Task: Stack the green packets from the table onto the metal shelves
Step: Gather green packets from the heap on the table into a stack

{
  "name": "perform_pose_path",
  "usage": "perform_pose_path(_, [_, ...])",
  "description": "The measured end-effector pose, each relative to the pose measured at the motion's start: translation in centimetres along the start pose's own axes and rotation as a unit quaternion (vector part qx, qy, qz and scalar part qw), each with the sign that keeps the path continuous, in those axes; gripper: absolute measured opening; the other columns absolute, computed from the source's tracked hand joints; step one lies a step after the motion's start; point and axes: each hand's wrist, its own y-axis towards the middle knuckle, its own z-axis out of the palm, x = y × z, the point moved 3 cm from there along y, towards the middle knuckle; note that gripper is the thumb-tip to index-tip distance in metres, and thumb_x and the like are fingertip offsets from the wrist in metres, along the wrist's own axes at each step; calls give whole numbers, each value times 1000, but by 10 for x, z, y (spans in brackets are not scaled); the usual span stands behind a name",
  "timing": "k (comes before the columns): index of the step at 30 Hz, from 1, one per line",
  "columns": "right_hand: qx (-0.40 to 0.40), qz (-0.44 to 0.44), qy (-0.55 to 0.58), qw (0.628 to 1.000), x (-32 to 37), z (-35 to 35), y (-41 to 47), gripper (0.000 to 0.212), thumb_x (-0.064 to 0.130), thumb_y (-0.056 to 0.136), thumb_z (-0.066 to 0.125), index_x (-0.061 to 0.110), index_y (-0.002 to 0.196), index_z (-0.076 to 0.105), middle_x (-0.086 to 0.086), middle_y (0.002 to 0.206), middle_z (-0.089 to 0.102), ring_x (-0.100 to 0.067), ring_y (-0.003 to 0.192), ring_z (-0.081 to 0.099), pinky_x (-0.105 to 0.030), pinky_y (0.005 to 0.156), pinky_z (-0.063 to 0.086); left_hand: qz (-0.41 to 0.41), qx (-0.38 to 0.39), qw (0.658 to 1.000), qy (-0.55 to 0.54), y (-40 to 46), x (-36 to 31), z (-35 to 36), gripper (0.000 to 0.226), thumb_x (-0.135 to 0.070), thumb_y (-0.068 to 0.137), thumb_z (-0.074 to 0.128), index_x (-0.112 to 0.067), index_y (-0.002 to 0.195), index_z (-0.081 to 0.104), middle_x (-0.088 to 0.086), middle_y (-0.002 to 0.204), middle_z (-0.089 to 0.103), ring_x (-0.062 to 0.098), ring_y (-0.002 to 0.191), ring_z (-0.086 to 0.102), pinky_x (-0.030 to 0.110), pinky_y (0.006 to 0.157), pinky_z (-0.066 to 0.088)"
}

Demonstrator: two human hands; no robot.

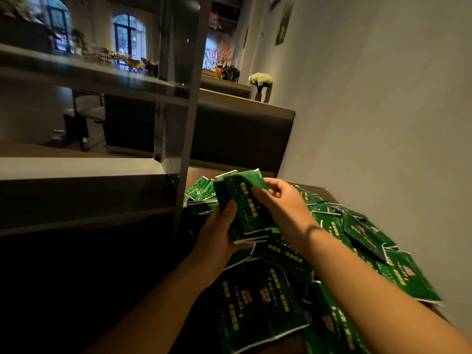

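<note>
Nearest the camera, loose green packets (258,300) are lying in a heap on the table (320,191), spreading to the right toward the wall (383,111). Above the heap, both hands are holding a small bundle of packets (245,208). L hand (219,236) is cupping it from below w/ thumb curled over the left edge; R hand (283,203) is pinching the top packet, fingers curled on its upper right corner. Bundle's long axis is running away from the body, tilted slightly left. Metal shelves (84,167) are sitting left & beyond, so L hand is nearer them. Visible shelf boards are showing no packets. Packet print is too blurred to read; the table's near edge is hidden under the heap.
</note>
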Motion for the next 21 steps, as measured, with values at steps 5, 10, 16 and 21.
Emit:
perform_pose_path(5, [-37, -42, -95, 994, -1, 6, 0, 42, 35, 83, 74, 18, 113, 50, -5, 103, 65, -20, 86, 68, -30, 68, 58, 20, -16, 998, 64, 0, 3, -2, 18, -26, 95, 52, -27, 110, 61, 6, 107, 71, 25, 98, 69, 49, 89, 53])
perform_pose_path(10, [-34, -76, -188, 979, 2, 10, 0, 12, 32, 97, 54, 22, 97, 60, 4, 97, 63, -13, 90, 60, -24, 71, 51, 21, -75, 994, 70, 2, 4, -9, 15, -23, 92, 58, -29, 106, 61, 3, 104, 70, 22, 97, 67, 46, 87, 54])
perform_pose_path(16, [-13, -65, -263, 962, 5, -20, 3, 13, 24, 97, 55, 21, 108, 62, 8, 104, 62, -8, 96, 58, -19, 73, 45, 34, -108, 990, 84, 2, 1, -13, 25, -26, 92, 57, -26, 116, 59, 5, 110, 65, 25, 100, 64, 48, 91, 51])
perform_pose_path(21, [73, 34, -517, 852, -16, -42, -4, 50, 42, 81, 72, 33, 125, 52, 6, 132, 53, -16, 125, 46, -41, 106, 41, 27, -112, 990, 79, 4, 1, -13, 24, -28, 91, 59, -26, 114, 58, 8, 113, 64, 28, 101, 64, 53, 91, 51])
